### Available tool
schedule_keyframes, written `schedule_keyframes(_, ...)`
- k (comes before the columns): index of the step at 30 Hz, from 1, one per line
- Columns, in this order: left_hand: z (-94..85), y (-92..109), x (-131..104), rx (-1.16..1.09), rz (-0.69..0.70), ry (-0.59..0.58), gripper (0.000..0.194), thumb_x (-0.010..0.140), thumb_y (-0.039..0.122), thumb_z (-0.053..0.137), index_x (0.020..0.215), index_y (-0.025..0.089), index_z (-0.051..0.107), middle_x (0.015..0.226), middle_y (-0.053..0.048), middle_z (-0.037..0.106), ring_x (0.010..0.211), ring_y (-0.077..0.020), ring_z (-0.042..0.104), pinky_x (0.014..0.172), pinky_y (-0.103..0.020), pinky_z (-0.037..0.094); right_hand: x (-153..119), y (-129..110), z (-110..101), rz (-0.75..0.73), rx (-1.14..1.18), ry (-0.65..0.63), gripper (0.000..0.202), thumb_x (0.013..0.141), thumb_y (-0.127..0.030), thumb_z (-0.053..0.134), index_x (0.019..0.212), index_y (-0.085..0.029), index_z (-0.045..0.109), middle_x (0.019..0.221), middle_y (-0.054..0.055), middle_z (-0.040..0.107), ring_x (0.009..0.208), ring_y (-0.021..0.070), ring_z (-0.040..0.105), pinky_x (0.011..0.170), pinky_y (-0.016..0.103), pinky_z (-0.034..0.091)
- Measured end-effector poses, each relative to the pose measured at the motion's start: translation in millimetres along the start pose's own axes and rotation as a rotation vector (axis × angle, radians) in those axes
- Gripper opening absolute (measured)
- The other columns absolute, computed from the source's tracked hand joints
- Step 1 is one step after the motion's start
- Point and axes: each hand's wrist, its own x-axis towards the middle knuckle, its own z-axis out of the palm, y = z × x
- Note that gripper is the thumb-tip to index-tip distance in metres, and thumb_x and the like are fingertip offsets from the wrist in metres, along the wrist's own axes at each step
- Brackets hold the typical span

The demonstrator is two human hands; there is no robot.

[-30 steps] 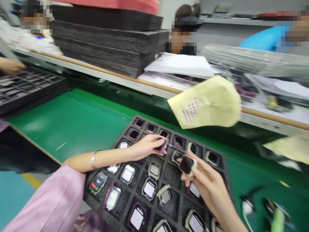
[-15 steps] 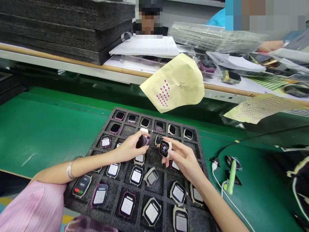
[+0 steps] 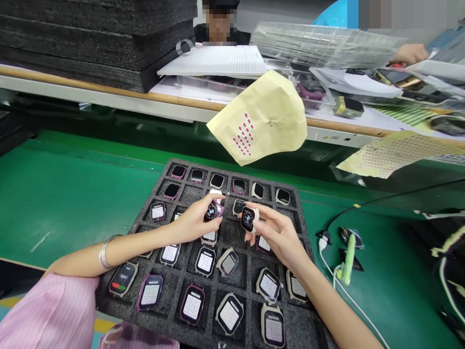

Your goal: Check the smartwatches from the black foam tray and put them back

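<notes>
L hand point(image 3: 192, 220) w/ purple watch point(image 3: 212, 211), R hand point(image 3: 279, 231) w/ pale watch point(image 3: 249, 219); best grip edges, fingers off lit scrns

The left hand point(image 3: 196, 219) partly hides its purple watch point(image 3: 213, 210); the tray point(image 3: 300, 321) is cropped below.

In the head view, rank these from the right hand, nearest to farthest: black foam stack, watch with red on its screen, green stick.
1. Green stick, just right of the right hand
2. Red-marked watch, lower left
3. Black foam stack, upper left
</notes>
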Motion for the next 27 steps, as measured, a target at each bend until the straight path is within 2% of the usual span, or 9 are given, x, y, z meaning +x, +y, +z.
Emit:
schedule_keyframes(4,-0.7,1.3,-1.3,0.027,0.007,-0.019,0.036,0.083,0.021,0.052,0.118,0.017,0.048,0.100,-0.005,0.062,0.094,-0.0205,0.059,0.088,-0.031,0.044,-0.7,-0.8,0.3,0.015,-0.002,0.002,0.037,0.080,-0.024,0.072,0.116,-0.018,0.066,0.082,0.005,0.067,0.059,0.0175,0.064,0.049,0.028,0.052)
schedule_keyframes(7,-0.7,0.6,-2.0,0.044,0.049,0.023,0.039,0.084,0.021,0.053,0.121,0.017,0.045,0.108,-0.007,0.061,0.101,-0.0211,0.058,0.092,-0.032,0.043,-1.9,-1.2,0.3,0.004,0.005,0.004,0.038,0.080,-0.026,0.073,0.117,-0.019,0.066,0.086,0.006,0.067,0.058,0.0172,0.064,0.049,0.028,0.052)
schedule_keyframes(10,-0.7,1.0,-2.4,0.091,0.074,0.017,0.040,0.083,0.019,0.053,0.122,0.017,0.045,0.113,-0.009,0.060,0.104,-0.0218,0.057,0.095,-0.033,0.043,-3.3,-2.0,0.3,0.001,0.002,0.008,0.037,0.081,-0.026,0.072,0.117,-0.019,0.066,0.089,0.007,0.068,0.057,0.0160,0.064,0.049,0.028,0.052)
schedule_keyframes(17,1.8,-0.8,-4.5,0.160,0.091,0.026,0.041,0.085,0.020,0.052,0.124,0.016,0.042,0.116,-0.011,0.059,0.109,-0.0233,0.057,0.096,-0.035,0.044,-4.7,-1.0,-2.1,0.026,-0.022,-0.006,0.040,0.081,-0.028,0.073,0.119,-0.017,0.065,0.082,0.007,0.069,0.055,0.0165,0.063,0.049,0.028,0.052)
schedule_keyframes(21,4.2,-3.0,-6.8,0.223,0.121,0.032,0.047,0.086,0.023,0.052,0.130,0.017,0.038,0.125,-0.013,0.055,0.116,-0.0247,0.053,0.100,-0.036,0.042,-5.4,-0.2,-2.4,0.037,-0.007,-0.020,0.040,0.080,-0.029,0.073,0.118,-0.017,0.066,0.085,0.007,0.069,0.054,0.0167,0.064,0.047,0.029,0.052)
schedule_keyframes(24,3.5,-1.9,-7.2,0.204,0.091,0.001,0.044,0.086,0.023,0.052,0.127,0.017,0.040,0.121,-0.012,0.057,0.113,-0.0246,0.055,0.098,-0.036,0.044,-5.4,-0.3,-2.0,0.043,-0.012,-0.027,0.039,0.082,-0.027,0.072,0.119,-0.017,0.065,0.078,0.006,0.068,0.054,0.0170,0.064,0.048,0.028,0.053)
schedule_keyframes(27,2.3,-0.9,-6.1,0.176,0.060,-0.015,0.044,0.086,0.022,0.051,0.128,0.015,0.038,0.120,-0.013,0.057,0.111,-0.0245,0.055,0.099,-0.037,0.043,-4.6,-0.9,-1.7,0.038,-0.002,-0.034,0.037,0.082,-0.026,0.071,0.118,-0.018,0.066,0.082,0.006,0.068,0.054,0.0165,0.064,0.048,0.028,0.053)
